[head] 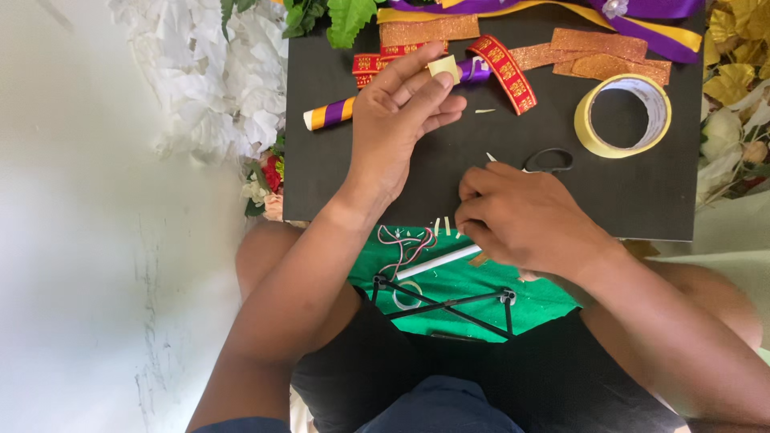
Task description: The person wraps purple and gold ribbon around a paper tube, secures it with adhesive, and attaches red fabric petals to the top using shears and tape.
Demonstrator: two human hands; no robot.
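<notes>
1. Left hand (401, 120): raised over the black board (385, 188), fingers loosely extended, a small pale square of tape (443, 67) pinched at the thumb and fingertips.
2. Right hand (525, 216): closed in a fist at the board's near edge, gripping a pair of scissors (549, 160); only the dark handle loop and a pale tip show beyond the knuckles.
3. Stick wrapped in purple and yellow ribbon (333, 112): lies on the board just beyond the left hand, white end bare at the left. Judged partly covered; how far the wrap runs under the hand cannot be told.
4. Roll of yellow tape (624, 116): flat on the board, well to the right of the left hand. The piece held appears already cut and not yet stuck down.
5. Red patterned ribbon (507, 72), orange glitter strips (597, 52), purple and yellow ribbon (642, 28): loose at the far edge, apparently unused.
6. Small pale offcuts (484, 111): scattered on the board, a sign of some cutting done.
7. Plain white stick (437, 262) and pink cord (405, 244): on green cloth (473, 293) in the lap, unwrapped.
8. White artificial flowers (212, 72), gold leaves (734, 72): flanking the board.
</notes>
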